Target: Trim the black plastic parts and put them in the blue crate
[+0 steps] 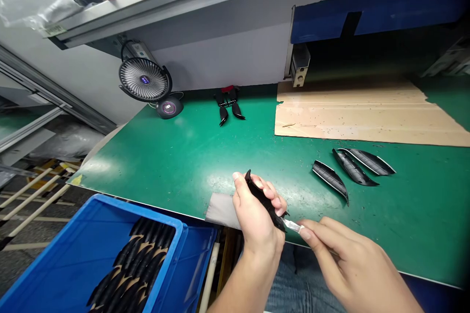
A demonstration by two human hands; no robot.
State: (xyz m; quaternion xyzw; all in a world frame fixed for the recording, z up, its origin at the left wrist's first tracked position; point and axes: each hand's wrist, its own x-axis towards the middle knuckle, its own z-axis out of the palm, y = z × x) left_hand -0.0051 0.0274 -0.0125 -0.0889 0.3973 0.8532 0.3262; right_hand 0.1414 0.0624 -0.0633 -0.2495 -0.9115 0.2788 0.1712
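My left hand [257, 215] is closed around a long curved black plastic part [261, 197], held upright over the near edge of the green table [176, 156]. My right hand [343, 259] pinches a small metal blade [293, 225], its tip touching the lower end of the black part. Three similar black parts with silver edges [350, 167] lie on the table to the right of my hands.
A blue bin [66, 259] with several black parts stands at the lower left below the table edge. A small black fan [145, 79] sits at the back left, a black and red tool [228, 102] near the wall, and cardboard [367, 112] at the back right.
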